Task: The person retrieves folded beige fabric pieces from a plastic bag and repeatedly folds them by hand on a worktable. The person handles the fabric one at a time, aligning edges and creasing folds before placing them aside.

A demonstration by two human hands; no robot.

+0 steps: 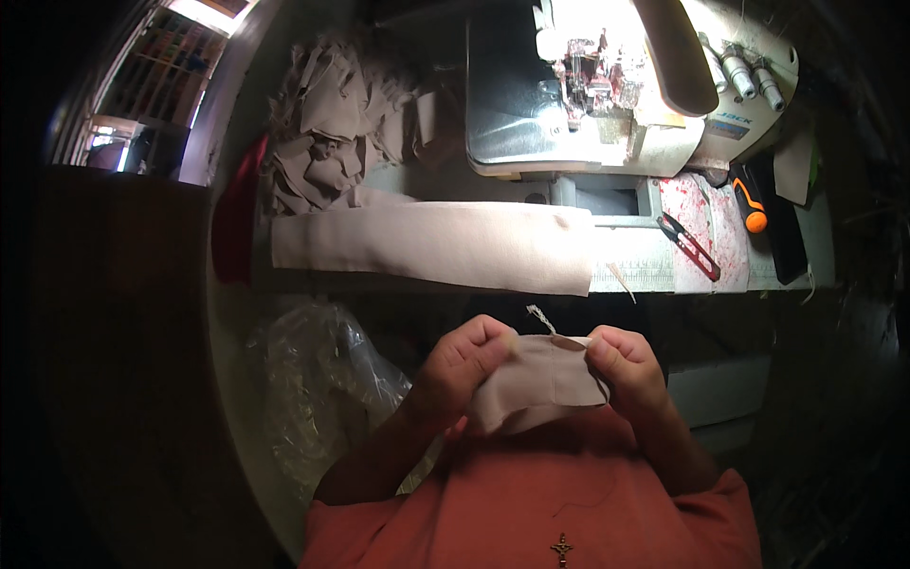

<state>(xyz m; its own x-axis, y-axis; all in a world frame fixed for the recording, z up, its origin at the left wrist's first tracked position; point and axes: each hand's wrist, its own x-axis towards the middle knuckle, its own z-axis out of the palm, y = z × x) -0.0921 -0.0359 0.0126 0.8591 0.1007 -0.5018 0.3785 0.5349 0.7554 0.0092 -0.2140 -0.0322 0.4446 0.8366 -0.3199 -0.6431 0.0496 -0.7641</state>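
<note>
Between my hands, in front of my chest, is a beige fabric piece [540,384] with a seam line down its middle. My left hand [471,356] pinches its upper left edge, thumb on top. My right hand [627,365] grips the upper right edge the same way. A short tail of chained thread [540,319] sticks up from the top edge between the hands. The cloth's lower part hangs loose and folds toward me. Beyond the hands, a long beige fabric strip [427,245] lies flat along the table's near edge.
An overlocker-type sewing machine [607,85] stands lit at the back right. Red-handled thread snips [692,248] and an orange-and-black tool [751,204] lie to its near right. Crumpled beige fabric pieces [332,123] are heaped at the back left. A clear plastic bag [322,379] hangs left of me.
</note>
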